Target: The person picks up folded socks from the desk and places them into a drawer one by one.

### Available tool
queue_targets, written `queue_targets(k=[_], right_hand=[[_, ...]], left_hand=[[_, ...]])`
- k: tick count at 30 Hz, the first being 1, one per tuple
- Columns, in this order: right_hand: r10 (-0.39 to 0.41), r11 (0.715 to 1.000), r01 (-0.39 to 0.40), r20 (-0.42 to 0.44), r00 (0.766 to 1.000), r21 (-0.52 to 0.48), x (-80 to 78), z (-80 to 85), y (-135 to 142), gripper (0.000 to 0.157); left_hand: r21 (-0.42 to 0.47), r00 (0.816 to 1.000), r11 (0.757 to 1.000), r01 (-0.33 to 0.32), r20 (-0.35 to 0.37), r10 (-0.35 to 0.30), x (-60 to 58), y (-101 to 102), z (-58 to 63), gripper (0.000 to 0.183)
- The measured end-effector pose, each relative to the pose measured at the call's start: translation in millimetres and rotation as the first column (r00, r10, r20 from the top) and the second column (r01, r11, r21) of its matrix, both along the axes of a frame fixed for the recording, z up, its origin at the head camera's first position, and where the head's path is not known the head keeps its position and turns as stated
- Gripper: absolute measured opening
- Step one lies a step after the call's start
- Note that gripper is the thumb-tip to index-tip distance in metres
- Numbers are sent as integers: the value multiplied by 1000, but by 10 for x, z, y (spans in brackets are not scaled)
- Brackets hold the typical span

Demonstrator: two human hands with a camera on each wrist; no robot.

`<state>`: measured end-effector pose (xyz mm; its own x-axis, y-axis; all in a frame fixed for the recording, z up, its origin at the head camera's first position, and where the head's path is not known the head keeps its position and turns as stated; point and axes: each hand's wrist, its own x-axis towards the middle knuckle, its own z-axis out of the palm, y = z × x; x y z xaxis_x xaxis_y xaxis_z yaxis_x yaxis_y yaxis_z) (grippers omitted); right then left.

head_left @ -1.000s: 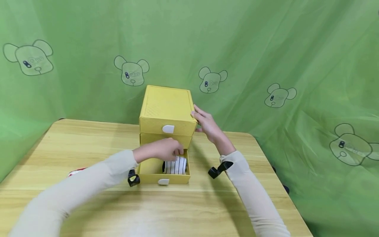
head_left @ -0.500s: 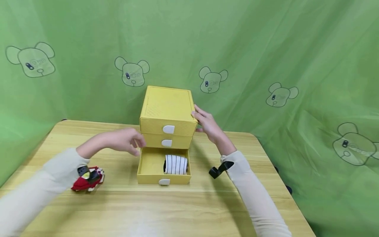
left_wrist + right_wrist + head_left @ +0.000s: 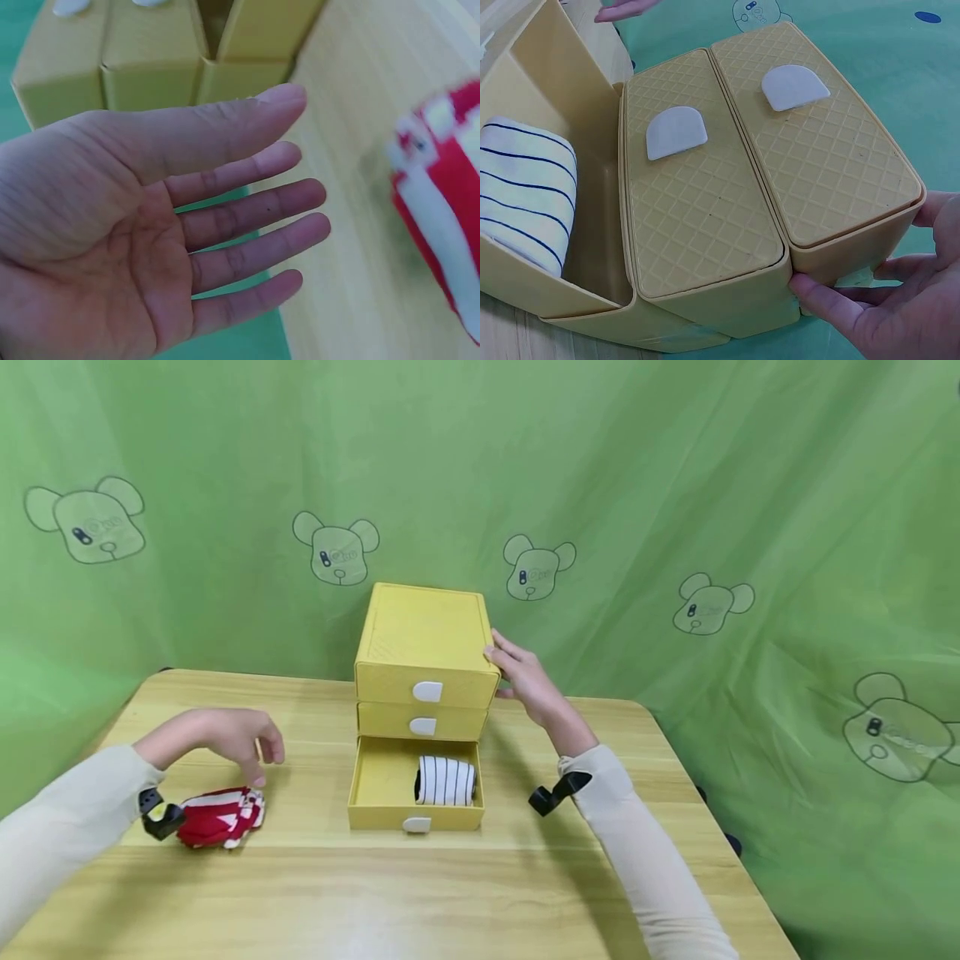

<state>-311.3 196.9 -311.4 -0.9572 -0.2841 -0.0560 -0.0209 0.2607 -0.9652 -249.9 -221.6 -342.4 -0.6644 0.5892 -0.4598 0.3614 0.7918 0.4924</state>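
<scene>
My left hand (image 3: 243,745) hovers over the table's left side, fingers spread and holding nothing. Just below it lies a soft red and white bundle (image 3: 221,818), perhaps folded socks; the left wrist view shows the bundle (image 3: 446,195) apart from the fingertips. My right hand (image 3: 525,681) rests against the right side of a yellow drawer unit (image 3: 427,627), its fingers touching the top tier. The unit's bottom drawer (image 3: 375,817) is pulled out. Inside, on the right, sits a rolled white cloth item with dark stripes (image 3: 446,780). The upper two drawers are closed.
White tabs mark the drawer fronts, such as the top tab (image 3: 427,692). A wooden table (image 3: 420,902) carries everything, and a green curtain (image 3: 435,460) with bear outlines hangs behind it. Black straps are on both wrists.
My left hand has left the striped cloth in the open drawer and moved left to above the red and white bundle, which came into full view. My right hand has stayed on the unit.
</scene>
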Motion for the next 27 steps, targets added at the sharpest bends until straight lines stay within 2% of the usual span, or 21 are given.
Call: queue_targets(k=[8,17,27], right_hand=[[1,1000,-1,5,1000,1,-7,-17,11,66],[0,1000,0,2,1000,0,14,10,-1,66],[-8,1000,8,3,1000,-2,3,-1,-4,67]], left_hand=[[-101,992,994,-33,116,45,36,-260,-213,30],[-133,991,991,-27,129,44,68,-348,-385,23],[-119,991,992,-37,122,51,82,-362,-450,15]])
